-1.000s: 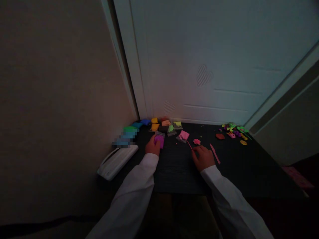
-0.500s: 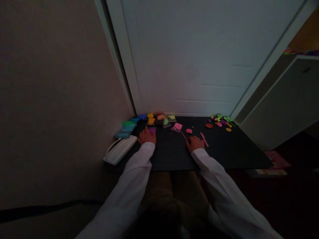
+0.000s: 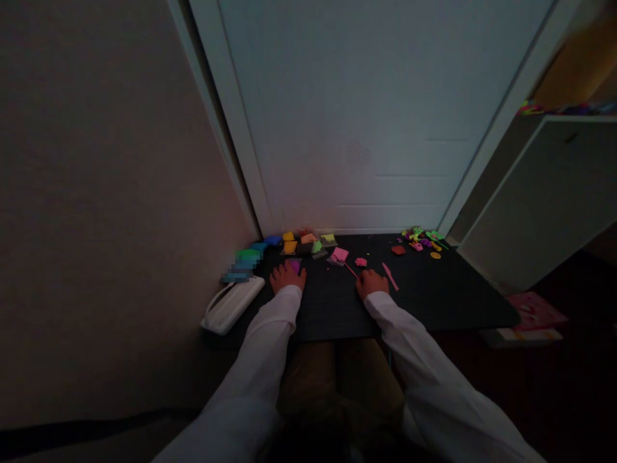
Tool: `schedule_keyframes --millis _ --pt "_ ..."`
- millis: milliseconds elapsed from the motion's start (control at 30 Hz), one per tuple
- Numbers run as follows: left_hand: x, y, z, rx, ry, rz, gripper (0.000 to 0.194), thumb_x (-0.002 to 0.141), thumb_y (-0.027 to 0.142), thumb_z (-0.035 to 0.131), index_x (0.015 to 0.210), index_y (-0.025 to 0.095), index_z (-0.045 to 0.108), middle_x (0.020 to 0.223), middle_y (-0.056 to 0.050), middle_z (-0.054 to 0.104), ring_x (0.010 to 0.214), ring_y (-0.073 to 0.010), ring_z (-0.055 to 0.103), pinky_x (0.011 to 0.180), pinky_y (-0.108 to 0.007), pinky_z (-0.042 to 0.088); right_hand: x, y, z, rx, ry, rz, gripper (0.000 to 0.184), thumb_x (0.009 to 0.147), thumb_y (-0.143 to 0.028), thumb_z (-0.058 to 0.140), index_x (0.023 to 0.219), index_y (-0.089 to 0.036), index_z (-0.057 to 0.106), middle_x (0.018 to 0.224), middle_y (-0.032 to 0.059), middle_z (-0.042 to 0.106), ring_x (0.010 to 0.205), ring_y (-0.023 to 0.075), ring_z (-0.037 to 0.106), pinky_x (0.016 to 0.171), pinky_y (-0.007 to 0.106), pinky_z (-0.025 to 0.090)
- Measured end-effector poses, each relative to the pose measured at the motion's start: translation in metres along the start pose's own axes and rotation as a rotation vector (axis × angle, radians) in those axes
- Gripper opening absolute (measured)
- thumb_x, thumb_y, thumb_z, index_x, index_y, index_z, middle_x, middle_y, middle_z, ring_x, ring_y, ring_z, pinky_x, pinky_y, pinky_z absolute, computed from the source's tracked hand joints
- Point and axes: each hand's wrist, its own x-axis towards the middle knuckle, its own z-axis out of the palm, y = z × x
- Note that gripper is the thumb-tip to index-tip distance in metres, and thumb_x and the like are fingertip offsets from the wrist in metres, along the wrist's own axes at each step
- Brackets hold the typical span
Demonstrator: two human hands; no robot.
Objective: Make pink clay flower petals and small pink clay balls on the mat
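My left hand (image 3: 287, 278) lies on the dark table with its fingers spread. A purple clay packet (image 3: 295, 264) shows just beyond its fingertips, partly covered by the hand. My right hand (image 3: 373, 283) is closed round a thin pink modelling tool (image 3: 351, 270), whose tip points forward and left. Ahead of that tip is a pink clay packet (image 3: 339, 255) in a clear bag. A small bumpy pink clay piece (image 3: 361, 262) sits in front of the right hand. To that hand's right lies a pink plastic knife (image 3: 390, 276).
Several coloured clay packets (image 3: 290, 247) line the back left against the white door (image 3: 337, 96). A white case with a strap (image 3: 234, 305) lies at the left wall. At the back right are a red piece (image 3: 398, 250), a yellow disc (image 3: 436, 255) and small colourful toys (image 3: 415, 235).
My left hand has loosened from around the purple packet, and its fingers have spread. The right hand keeps the pink tool. The camera view has shifted, showing more of the room at right.
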Motion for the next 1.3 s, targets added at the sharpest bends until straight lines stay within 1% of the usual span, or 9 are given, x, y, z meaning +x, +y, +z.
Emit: schedule_keyframes --millis 100,267,400,533,800,1000,1167,1300 --pt "-0.0001 0.0004 -0.0017 0.013 0.005 -0.003 0.061 0.072 0.047 0.036 0.122 0.011 0.033 0.123 -0.015 0.04 0.115 -0.0293 0.031 0.095 -0.046 0.017 -0.0003 -0.0004 0.0003 0.015 0.007 0.001 0.025 0.079 -0.033 0.036 0.088 -0.018 0.054 0.094 0.0078 0.053 0.088 0.0195 0.049 0.073 0.033 0.029" --pt "0.0019 0.0004 -0.0033 0.011 0.0 -0.002 0.056 0.073 0.04 0.037 0.121 0.011 0.034 0.122 -0.015 0.041 0.114 -0.0286 0.033 0.092 -0.045 0.022 -0.0004 -0.001 0.0008 0.028 0.015 0.004 0.025 0.079 -0.032 0.036 0.089 -0.018 0.053 0.094 0.0077 0.053 0.088 0.0192 0.049 0.072 0.033 0.028" --pt "0.0038 0.0001 -0.0026 -0.004 0.004 -0.008 0.055 0.073 0.037 0.038 0.121 0.01 0.033 0.121 -0.016 0.042 0.113 -0.0283 0.034 0.092 -0.044 0.023 0.0022 -0.0016 0.0018 0.03 0.01 0.009 0.023 0.078 -0.033 0.038 0.087 -0.018 0.053 0.091 0.0072 0.054 0.086 0.0187 0.05 0.072 0.033 0.028" --pt "0.0043 -0.0007 -0.0028 -0.016 0.012 0.001 0.058 0.073 0.039 0.037 0.122 0.009 0.032 0.12 -0.017 0.042 0.112 -0.029 0.034 0.091 -0.044 0.023 0.0035 -0.0023 0.0027 0.029 0.008 0.014 0.023 0.078 -0.032 0.037 0.087 -0.017 0.053 0.09 0.0072 0.054 0.086 0.0181 0.05 0.073 0.033 0.027" --pt "0.008 -0.0018 -0.0011 -0.015 -0.016 -0.026 0.062 0.071 0.045 0.038 0.124 0.013 0.03 0.127 -0.016 0.035 0.113 -0.0293 0.033 0.092 -0.046 0.022 0.0017 -0.0038 0.0026 0.029 0.013 0.021 0.023 0.078 -0.031 0.036 0.087 -0.017 0.052 0.09 0.0079 0.055 0.084 0.0185 0.051 0.072 0.033 0.027" --pt "0.0067 -0.0003 -0.0023 -0.003 -0.026 -0.016 0.064 0.071 0.047 0.037 0.127 0.017 0.025 0.131 -0.013 0.028 0.12 -0.0278 0.025 0.094 -0.045 0.021 0.0028 -0.0041 0.0023 0.027 0.012 0.024 0.023 0.078 -0.031 0.037 0.086 -0.016 0.052 0.09 0.0089 0.055 0.088 0.0194 0.05 0.073 0.033 0.027" --pt "0.003 0.0029 -0.0069 0.005 -0.031 0.001 0.066 0.072 0.049 0.035 0.128 0.019 0.022 0.134 -0.011 0.025 0.123 -0.0267 0.02 0.097 -0.045 0.016 0.0028 -0.004 0.0021 0.011 0.011 0.026 0.024 0.078 -0.03 0.038 0.089 -0.015 0.052 0.092 0.0098 0.055 0.088 0.0201 0.05 0.073 0.033 0.028" --pt "-0.0008 0.0051 -0.0088 0.038 0.001 0.022 0.064 0.072 0.049 0.034 0.129 0.02 0.021 0.134 -0.011 0.024 0.123 -0.0266 0.018 0.098 -0.046 0.013 0.0008 -0.0036 0.002 -0.003 0.02 0.02 0.025 0.078 -0.031 0.036 0.09 -0.015 0.052 0.092 0.0098 0.055 0.087 0.0207 0.05 0.073 0.034 0.028"
